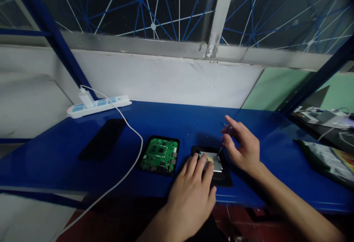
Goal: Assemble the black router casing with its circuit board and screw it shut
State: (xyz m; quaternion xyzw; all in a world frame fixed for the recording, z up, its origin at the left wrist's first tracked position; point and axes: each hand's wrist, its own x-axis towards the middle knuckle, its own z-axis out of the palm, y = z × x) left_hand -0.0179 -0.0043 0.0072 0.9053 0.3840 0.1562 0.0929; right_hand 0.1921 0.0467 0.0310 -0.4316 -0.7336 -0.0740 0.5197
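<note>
My left hand (190, 190) lies with fingers spread over a black square cover (225, 180). Its fingertips rest on a silver metal plate (218, 165) fitted inside that cover, next to a small yellowish patch (210, 159). Between the thumb and fingers of my right hand (245, 148) is a thin screwdriver (221, 148), tilted, its tip down at the plate's right side. The handle is mostly hidden by my fingers. Left of the cover, a green circuit board (160, 153) sits face up in a black casing half (153, 137).
Several tiny screws (188, 134) lie loose behind the cover. A dark flat slab (103, 139) is at the left. From a plug (86, 98) in the white power strip (110, 104), a white cable (142, 142) crosses the blue table. A shiny packet (329, 161) lies far right.
</note>
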